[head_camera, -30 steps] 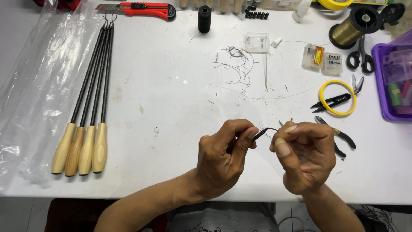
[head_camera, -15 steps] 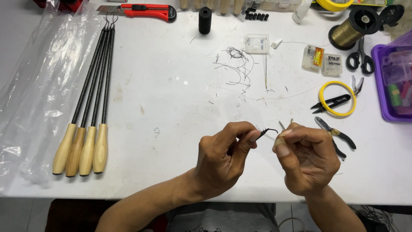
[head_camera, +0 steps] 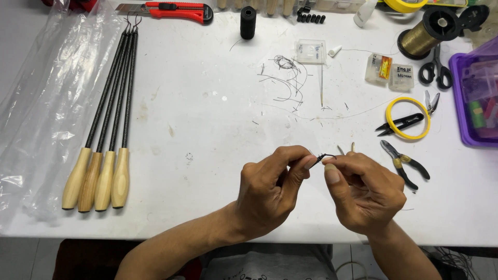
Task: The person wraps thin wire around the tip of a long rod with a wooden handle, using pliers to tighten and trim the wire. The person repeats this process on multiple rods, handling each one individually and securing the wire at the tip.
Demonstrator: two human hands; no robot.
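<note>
Head view:
- My left hand (head_camera: 270, 194) and right hand (head_camera: 363, 192) meet above the near edge of the white bench (head_camera: 207, 129), fingertips almost touching.
- Both grips are pressed together on one small black piece (head_camera: 326, 156): left thumb and forefinger pinch its left end, right thumb and forefinger its right end. It is too small to tell more.
- Two thin metal tips (head_camera: 346, 149) stick up just behind my right fingers.
- Four long black rods with wooden handles (head_camera: 104, 176) lie side by side near the left edge, handles towards me, partly on a clear plastic sheet (head_camera: 36, 114).
- One red utility knife (head_camera: 171, 10) lies at the far edge, with one black thread spool (head_camera: 248, 22) to its right.
- A loose tangle of dark thread scraps (head_camera: 285, 78) lies mid-bench, beside one small clear box (head_camera: 310, 51).
- One gold thread spool (head_camera: 428, 33) stands at the far right corner, with one pair of black scissors (head_camera: 436, 70) beside it.
- One yellow ring (head_camera: 408, 118) lies near the right edge, one black thread snip (head_camera: 402, 123) across it.
- One pair of small pliers (head_camera: 404, 163) lies just right of my right hand.
- One purple tray (head_camera: 469, 98) sits at the right edge.
</note>
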